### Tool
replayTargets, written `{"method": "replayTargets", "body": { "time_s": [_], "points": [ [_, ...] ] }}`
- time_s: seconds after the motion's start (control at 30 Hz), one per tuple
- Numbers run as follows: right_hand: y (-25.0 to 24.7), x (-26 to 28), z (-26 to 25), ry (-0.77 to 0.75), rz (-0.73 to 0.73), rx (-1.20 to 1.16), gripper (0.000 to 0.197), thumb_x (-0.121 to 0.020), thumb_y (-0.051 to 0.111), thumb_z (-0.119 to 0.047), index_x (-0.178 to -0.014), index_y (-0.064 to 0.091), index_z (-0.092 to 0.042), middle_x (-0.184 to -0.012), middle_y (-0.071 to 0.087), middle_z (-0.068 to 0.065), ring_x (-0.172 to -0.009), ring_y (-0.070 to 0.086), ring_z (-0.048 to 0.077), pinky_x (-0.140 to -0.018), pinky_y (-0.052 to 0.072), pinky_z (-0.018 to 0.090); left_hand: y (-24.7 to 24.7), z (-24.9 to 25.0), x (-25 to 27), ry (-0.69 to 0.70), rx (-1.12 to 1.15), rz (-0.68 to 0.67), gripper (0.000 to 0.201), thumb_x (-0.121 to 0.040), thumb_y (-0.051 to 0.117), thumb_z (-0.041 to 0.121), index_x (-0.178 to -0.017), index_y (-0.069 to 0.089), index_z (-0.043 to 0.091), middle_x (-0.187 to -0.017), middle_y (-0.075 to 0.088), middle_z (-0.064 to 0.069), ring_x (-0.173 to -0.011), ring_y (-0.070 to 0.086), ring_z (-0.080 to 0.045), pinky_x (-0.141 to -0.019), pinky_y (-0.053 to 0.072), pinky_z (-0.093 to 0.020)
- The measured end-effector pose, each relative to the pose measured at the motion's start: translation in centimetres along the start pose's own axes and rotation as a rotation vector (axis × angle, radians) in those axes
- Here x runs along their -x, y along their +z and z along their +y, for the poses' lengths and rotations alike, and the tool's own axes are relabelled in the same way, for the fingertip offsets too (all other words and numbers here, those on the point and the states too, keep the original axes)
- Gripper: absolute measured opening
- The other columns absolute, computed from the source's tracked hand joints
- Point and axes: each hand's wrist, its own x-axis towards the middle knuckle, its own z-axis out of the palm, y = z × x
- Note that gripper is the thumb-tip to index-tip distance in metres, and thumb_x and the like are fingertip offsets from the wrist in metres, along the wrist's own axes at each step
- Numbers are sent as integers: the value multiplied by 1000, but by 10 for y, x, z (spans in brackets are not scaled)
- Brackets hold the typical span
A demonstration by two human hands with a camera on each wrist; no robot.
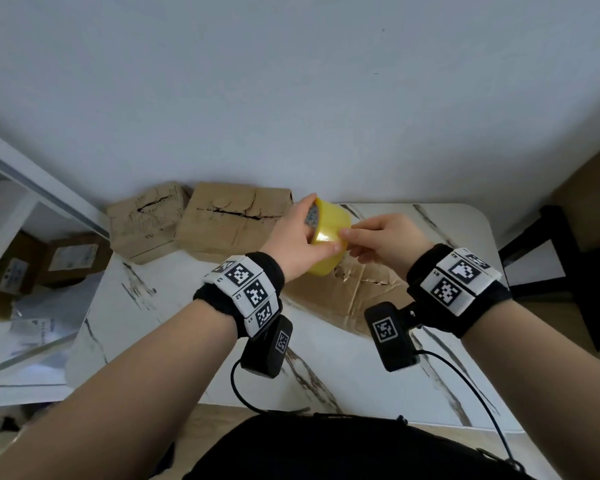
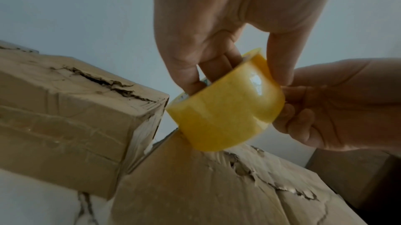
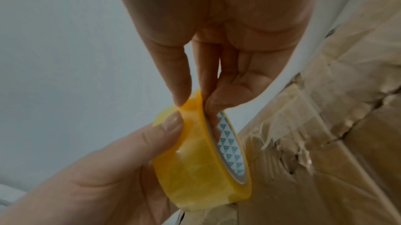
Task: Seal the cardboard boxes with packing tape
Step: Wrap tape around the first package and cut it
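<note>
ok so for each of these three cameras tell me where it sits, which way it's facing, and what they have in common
Head: worn on the head, faces forward and down at the marble table; both forearms show.
Left wrist: looks along the left hand, whose fingers pass through the tape roll core.
Right wrist: looks along the right hand, pinching the tape's loose end.
Shared: all three show the roll, both hands and torn cardboard boxes.

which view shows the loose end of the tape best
The right wrist view: the tape roll's loose end lifts off by a thumb. In the head view the hands hide it; the left wrist view shows only the roll's outer face.
</note>
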Motion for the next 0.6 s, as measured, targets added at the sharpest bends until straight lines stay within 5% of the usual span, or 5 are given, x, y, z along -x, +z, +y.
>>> {"method": "replayTargets", "body": {
  "time_s": [0.1, 0.2, 0.43, 0.53, 0.6],
  "points": [
    [2, 2, 1, 24, 20, -8, 12, -84, 67, -11, -73, 67, -7, -63, 62, 8, -48, 56, 9, -48, 48, 14, 2, 0, 2, 17, -34, 8, 97, -76, 77, 28, -151, 15, 22, -121, 59, -22, -110, 57, -35, -96, 46, -45],
    [5, 5, 3, -14, 67, 22, 16, -85, 64, -7, -69, 67, -9, -58, 62, 4, -42, 54, 3, -47, 48, 13, 3, 0, 5, 37, -58, 15, 98, -77, 76, 28, -152, 14, 21, -99, 64, -15, -90, 61, -26, -82, 48, -35],
    [14, 12, 5, -94, 142, 92, 11, -83, 60, -4, -79, 70, -4, -56, 62, 3, -40, 56, 1, -48, 50, 13, 7, -1, 11, 25, 39, 37, 100, -78, 76, 23, -152, 10, 22, -110, 64, -13, -98, 64, -31, -90, 51, -46],
    [17, 12, 9, -101, 179, 113, 14, -82, 57, 0, -81, 71, -4, -57, 62, 3, -41, 57, 2, -51, 53, 17, 5, -2, 12, 27, 85, 39, 101, -78, 76, 22, -152, 9, 20, -129, 57, -4, -109, 61, -20, -96, 49, -41],
    [22, 13, 8, -81, 166, -2, 14, -85, 56, 1, -82, 70, -2, -60, 62, 7, -45, 58, 4, -52, 54, 18, 2, -3, 12, 15, 103, 48, 100, -79, 76, 21, -152, 8, 18, -126, 60, -5, -107, 62, -16, -95, 50, -36]
  ]
}}
